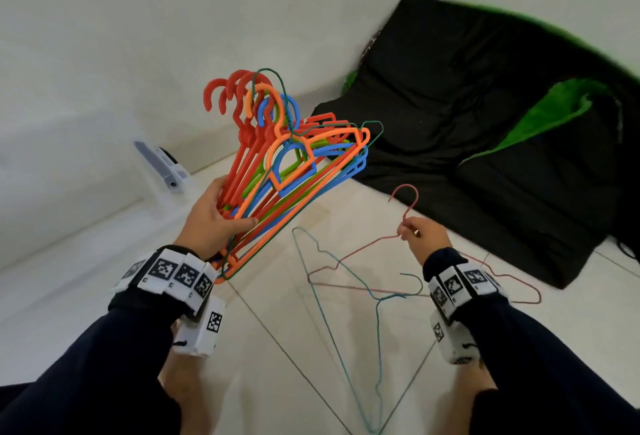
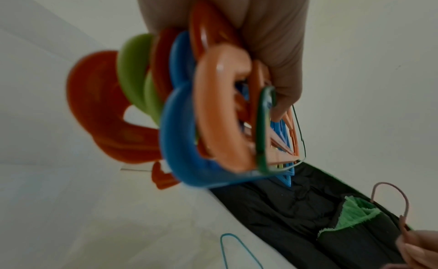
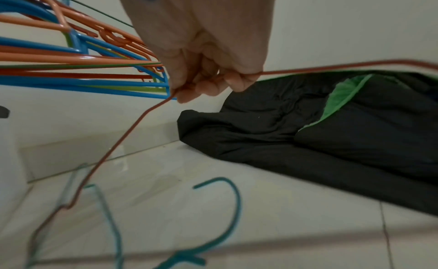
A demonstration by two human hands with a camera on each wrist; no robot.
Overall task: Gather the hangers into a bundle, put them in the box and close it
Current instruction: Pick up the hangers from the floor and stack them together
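Note:
My left hand (image 1: pixel 216 218) grips a bundle of hangers (image 1: pixel 291 164) in red, orange, blue and green plastic, with a thin dark green wire one, held up over the floor. The bundle's thick ends (image 2: pixel 213 108) fill the left wrist view. My right hand (image 1: pixel 417 232) pinches a pink wire hanger (image 1: pixel 367 249) at its neck and lifts it; its hook (image 1: pixel 408 197) points up, and the wire (image 3: pixel 113 151) runs down from my fingers (image 3: pixel 201 85). A teal wire hanger (image 1: pixel 349 296) lies on the tiles under it. A clear plastic box (image 1: pixel 162 171) stands at the back left.
A black cushion with green lining (image 1: pixel 485 144) lies against the wall at the right. White walls close off the far side. The floor is pale tile (image 1: pixel 270 365). My knees show at the bottom edge.

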